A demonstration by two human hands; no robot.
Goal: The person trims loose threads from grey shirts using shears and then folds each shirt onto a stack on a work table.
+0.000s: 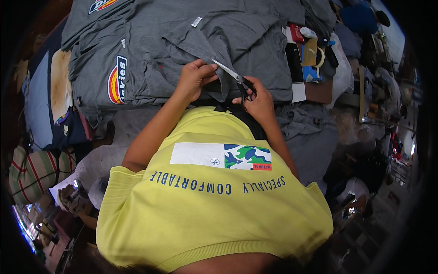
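Note:
My right hand [260, 102] is closed round the black handles of a pair of scissors [228, 70]. Their silver blades point up and to the left, over a pile of dark grey T-shirts [150, 68]. With thumb and fingertips pressed together, my left hand [194, 78] pinches just below the blade tip, against a raised fold of grey cloth [223, 86]. Whether it grips that cloth or a thread is too small to tell. A small white label [196, 22] lies on the cloth beyond my hands, and a colourful printed badge [117, 80] shows on a shirt at the left.
At the right of the pile stands an open cardboard box [318, 92] holding a roll of tape [320, 58], a white bottle [308, 32] and other small items. More grey cloth [305, 137] lies beside my right arm. A striped bundle [41, 176] sits at the far left.

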